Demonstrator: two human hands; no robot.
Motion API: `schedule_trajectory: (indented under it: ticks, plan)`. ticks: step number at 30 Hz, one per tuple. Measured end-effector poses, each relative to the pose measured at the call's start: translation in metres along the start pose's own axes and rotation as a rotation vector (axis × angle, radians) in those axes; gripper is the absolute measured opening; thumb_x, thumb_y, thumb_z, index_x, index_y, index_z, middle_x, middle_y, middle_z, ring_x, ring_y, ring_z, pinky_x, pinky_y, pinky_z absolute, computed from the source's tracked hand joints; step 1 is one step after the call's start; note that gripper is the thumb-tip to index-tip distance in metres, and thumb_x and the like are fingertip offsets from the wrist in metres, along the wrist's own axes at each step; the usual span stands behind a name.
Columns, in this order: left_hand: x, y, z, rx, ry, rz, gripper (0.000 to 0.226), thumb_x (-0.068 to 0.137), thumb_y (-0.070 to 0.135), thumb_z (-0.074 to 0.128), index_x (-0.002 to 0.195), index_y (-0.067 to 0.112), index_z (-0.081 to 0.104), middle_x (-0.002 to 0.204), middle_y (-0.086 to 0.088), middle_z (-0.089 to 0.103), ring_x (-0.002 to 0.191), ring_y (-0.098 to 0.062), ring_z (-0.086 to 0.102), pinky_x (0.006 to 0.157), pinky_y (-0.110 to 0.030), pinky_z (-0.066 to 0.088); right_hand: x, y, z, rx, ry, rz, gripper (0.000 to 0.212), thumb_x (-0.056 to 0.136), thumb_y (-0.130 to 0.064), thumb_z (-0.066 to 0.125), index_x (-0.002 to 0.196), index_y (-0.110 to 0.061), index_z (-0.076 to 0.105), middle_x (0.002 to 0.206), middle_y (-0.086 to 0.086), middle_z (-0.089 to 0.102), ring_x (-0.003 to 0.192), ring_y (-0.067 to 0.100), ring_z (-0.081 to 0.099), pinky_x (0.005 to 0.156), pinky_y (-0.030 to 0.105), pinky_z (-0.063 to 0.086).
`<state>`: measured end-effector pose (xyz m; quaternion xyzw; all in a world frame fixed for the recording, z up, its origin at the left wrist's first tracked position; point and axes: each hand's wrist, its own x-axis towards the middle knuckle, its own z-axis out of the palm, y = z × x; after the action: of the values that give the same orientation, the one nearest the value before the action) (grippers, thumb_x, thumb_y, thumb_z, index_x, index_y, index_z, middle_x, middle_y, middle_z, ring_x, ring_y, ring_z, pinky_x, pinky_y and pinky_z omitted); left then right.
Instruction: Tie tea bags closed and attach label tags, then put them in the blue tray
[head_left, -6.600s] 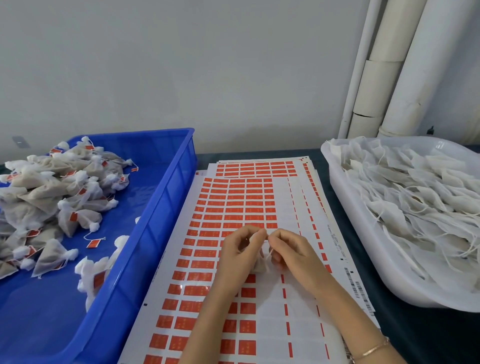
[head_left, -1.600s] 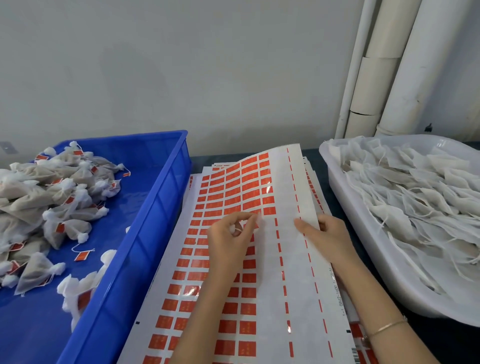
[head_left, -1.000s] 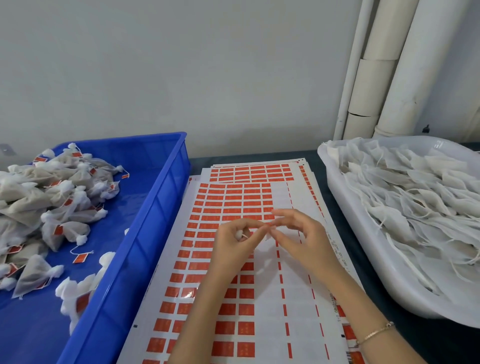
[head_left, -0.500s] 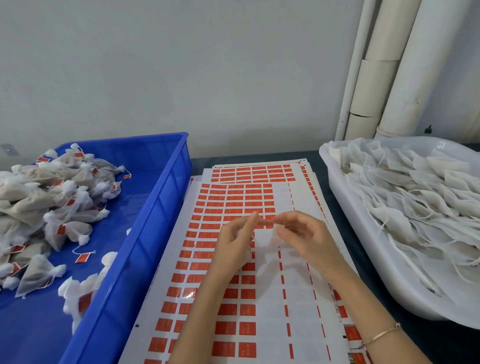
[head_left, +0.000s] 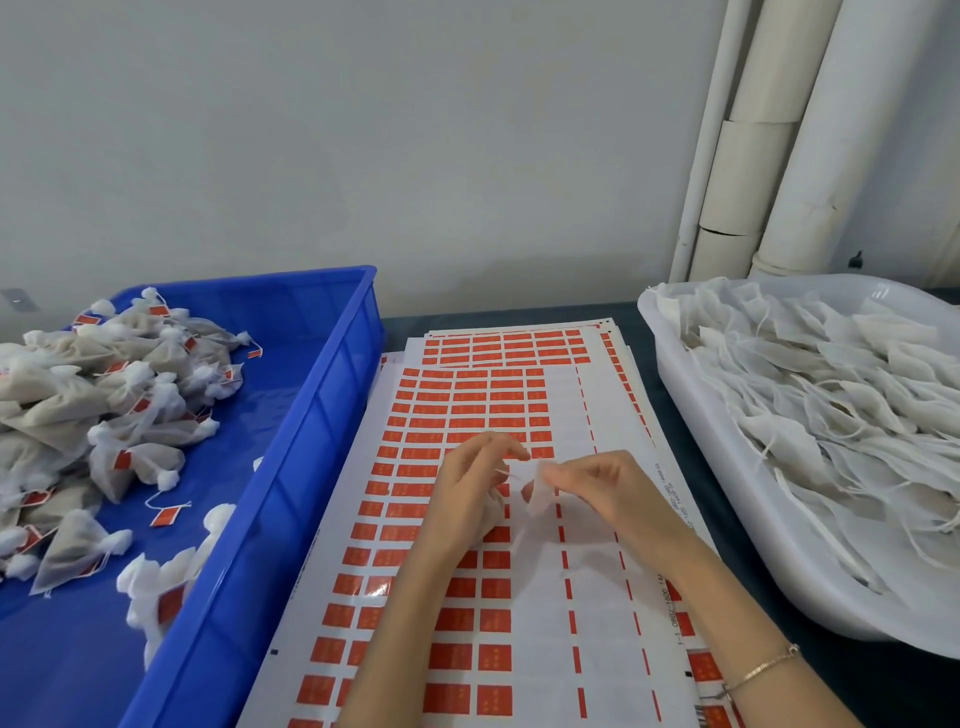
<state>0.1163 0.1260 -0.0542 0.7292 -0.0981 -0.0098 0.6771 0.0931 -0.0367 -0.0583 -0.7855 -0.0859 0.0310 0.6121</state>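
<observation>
Both hands meet over the sheets of red label tags (head_left: 467, 405) in the middle of the table. My left hand (head_left: 467, 493) and my right hand (head_left: 608, 488) hold a small white tea bag (head_left: 537, 491) between their fingertips. A thin string (head_left: 501, 472) runs from the bag to my left fingers. Whether a label is on it is too small to tell. The blue tray (head_left: 311, 415) stands to the left, apart from my hands. It holds a pile of tied tea bags with red tags (head_left: 104, 405).
A white tub (head_left: 691, 467) on the right is heaped with flat untied tea bags (head_left: 831, 405). Several label sheets lie stacked, partly stripped on their right columns. White pipes (head_left: 779, 145) run up the wall at back right.
The label sheet, lifted by my right hand earlier, lies flat again. Both hands have come together at its middle, and the white tea bag now shows between the fingertips.
</observation>
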Motion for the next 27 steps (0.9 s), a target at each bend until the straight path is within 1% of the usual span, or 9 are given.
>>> schedule_trajectory:
  ticks: [2,4,8,11,14,17,20,23,27]
  plan:
    - [-0.001,-0.002,-0.001,0.071,-0.004,0.012,0.019,0.094,0.019,0.054,0.080,0.017,0.066,0.083,0.005,0.064,0.086,-0.012,0.060,0.075,-0.017,0.049,0.001,-0.001,-0.004,0.078,0.030,0.020,0.048,0.082,-0.059,0.058,0.085,-0.014,0.076,0.097,-0.005,0.074,0.100,0.010,0.066,0.101,0.027,0.041]
    - [-0.002,-0.003,-0.002,0.155,-0.022,0.017,0.018,0.095,0.011,0.053,0.081,0.017,0.064,0.080,0.005,0.062,0.082,-0.010,0.058,0.068,-0.011,0.047,0.000,-0.004,-0.007,0.233,0.037,0.008,0.034,0.086,-0.051,0.058,0.089,-0.023,0.077,0.102,-0.004,0.074,0.103,0.015,0.067,0.100,0.033,0.041]
    - [-0.004,-0.002,-0.002,0.210,-0.056,0.028,0.013,0.093,0.017,0.059,0.082,0.022,0.063,0.083,0.009,0.063,0.085,-0.009,0.059,0.067,-0.011,0.047,0.002,-0.004,-0.012,0.381,0.069,0.025,0.037,0.082,-0.046,0.056,0.094,-0.017,0.077,0.099,0.010,0.074,0.097,0.024,0.069,0.093,0.031,0.045]
    - [-0.006,-0.002,-0.003,0.228,-0.081,0.038,0.009,0.091,0.022,0.062,0.084,0.025,0.065,0.081,0.015,0.063,0.084,-0.001,0.058,0.067,-0.010,0.046,0.004,-0.002,-0.013,0.381,0.105,0.057,0.039,0.081,-0.045,0.058,0.097,-0.013,0.075,0.098,0.009,0.074,0.094,0.024,0.070,0.093,0.031,0.046]
    - [-0.006,-0.004,-0.004,0.263,-0.090,0.045,0.005,0.091,0.028,0.063,0.087,0.027,0.066,0.082,0.018,0.064,0.084,0.004,0.058,0.067,-0.008,0.046,0.006,0.001,-0.014,0.329,0.185,0.088,0.023,0.091,-0.035,0.058,0.098,-0.019,0.073,0.094,0.001,0.075,0.087,0.022,0.072,0.090,0.034,0.051]
    - [-0.006,-0.004,-0.005,0.267,-0.117,0.070,0.004,0.090,0.029,0.064,0.086,0.031,0.066,0.084,0.023,0.065,0.087,0.005,0.059,0.069,-0.007,0.047,0.010,0.005,-0.014,0.256,0.380,0.113,0.010,0.090,-0.032,0.064,0.090,-0.024,0.070,0.085,-0.007,0.075,0.078,0.011,0.072,0.076,0.027,0.053]
    - [-0.008,-0.002,-0.003,0.262,-0.166,0.096,0.007,0.089,0.029,0.065,0.084,0.033,0.066,0.086,0.024,0.066,0.089,0.004,0.060,0.071,-0.007,0.047,0.010,0.009,-0.013,0.140,0.513,0.095,0.006,0.084,-0.032,0.071,0.085,-0.027,0.069,0.078,-0.013,0.072,0.070,0.000,0.067,0.062,0.013,0.047]
    - [-0.009,-0.001,-0.002,0.270,-0.200,0.111,0.009,0.087,0.031,0.068,0.081,0.037,0.068,0.083,0.023,0.067,0.083,0.002,0.061,0.069,-0.009,0.047,0.008,0.011,-0.012,0.078,0.495,0.065,0.006,0.081,-0.032,0.074,0.084,-0.031,0.069,0.076,-0.025,0.068,0.076,-0.005,0.065,0.065,0.012,0.045]
    - [-0.008,-0.003,0.000,0.247,-0.194,0.146,0.014,0.084,0.031,0.071,0.077,0.043,0.070,0.080,0.017,0.067,0.078,-0.005,0.060,0.070,-0.010,0.048,0.006,0.011,-0.008,0.048,0.439,0.044,0.008,0.078,-0.032,0.076,0.083,-0.035,0.070,0.080,-0.026,0.069,0.080,-0.005,0.065,0.066,0.011,0.047]
